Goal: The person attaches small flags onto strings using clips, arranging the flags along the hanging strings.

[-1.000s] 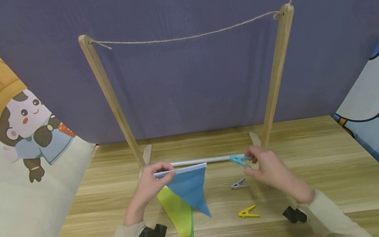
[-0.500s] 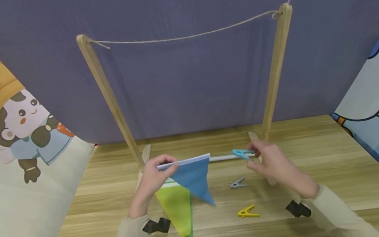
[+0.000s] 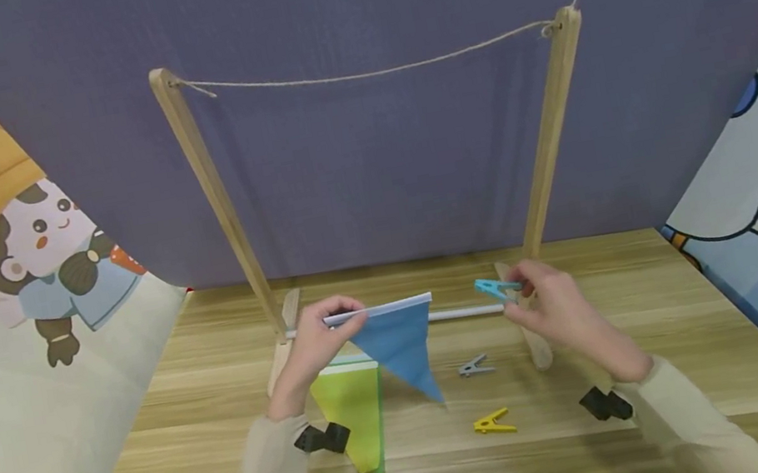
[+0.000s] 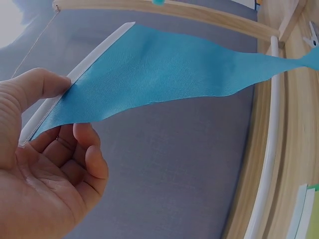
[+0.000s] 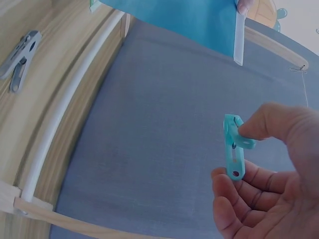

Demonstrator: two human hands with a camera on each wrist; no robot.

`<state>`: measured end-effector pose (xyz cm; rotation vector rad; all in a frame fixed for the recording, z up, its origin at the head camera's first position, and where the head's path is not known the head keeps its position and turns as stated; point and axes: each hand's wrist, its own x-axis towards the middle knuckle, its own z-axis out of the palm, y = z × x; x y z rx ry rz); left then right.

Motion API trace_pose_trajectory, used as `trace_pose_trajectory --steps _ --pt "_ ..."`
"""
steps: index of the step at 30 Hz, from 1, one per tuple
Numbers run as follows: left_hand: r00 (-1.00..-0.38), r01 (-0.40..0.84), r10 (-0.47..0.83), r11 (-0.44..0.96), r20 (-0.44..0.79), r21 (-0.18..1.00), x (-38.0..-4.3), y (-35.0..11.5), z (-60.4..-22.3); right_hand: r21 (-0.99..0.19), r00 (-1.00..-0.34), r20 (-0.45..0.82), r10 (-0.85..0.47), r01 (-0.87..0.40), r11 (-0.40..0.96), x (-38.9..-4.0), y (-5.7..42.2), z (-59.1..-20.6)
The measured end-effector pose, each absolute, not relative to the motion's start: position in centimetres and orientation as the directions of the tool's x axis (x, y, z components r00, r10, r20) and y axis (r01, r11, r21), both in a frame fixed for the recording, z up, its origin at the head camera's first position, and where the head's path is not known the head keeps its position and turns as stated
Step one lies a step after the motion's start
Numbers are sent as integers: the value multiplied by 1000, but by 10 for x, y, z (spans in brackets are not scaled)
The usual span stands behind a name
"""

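My left hand pinches the white top edge of a blue triangular pennant, whose point hangs down to the right. In the left wrist view the thumb lies over that white band, and the cloth stretches away from it. My right hand holds a light blue clothespin by its handle ends, between thumb and fingers. The same clothespin appears in the right wrist view, apart from the pennant. Below the left hand, a yellow-green pennant lies on the table, with a green one partly hidden beneath it.
A wooden frame has a left post, a right post and a twine strung between their tops. A white rod joins its feet. On the table lie a grey clothespin and a yellow clothespin.
Both hands have risen and shifted slightly right, with the blue pennant and the light blue clothespin still held. The yellow-green pennant on the table shows more of its white top edge.
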<state>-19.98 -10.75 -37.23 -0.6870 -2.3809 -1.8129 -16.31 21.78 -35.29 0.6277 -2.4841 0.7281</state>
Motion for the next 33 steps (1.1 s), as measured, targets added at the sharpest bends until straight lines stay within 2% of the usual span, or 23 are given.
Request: trace_pose_trajectory --steps 13,28,33 --pt "-893 369 332 151 305 917 -209 -84 -359 -401 -818 530 -223 -474 784 -161 228 -345" --pt "-865 424 362 155 348 892 -219 -66 -349 -295 -705 675 -219 -530 795 -165 242 -331" --pt "-855 437 377 153 356 887 -224 -57 -345 -292 -706 673 -221 -527 798 -165 247 -322"
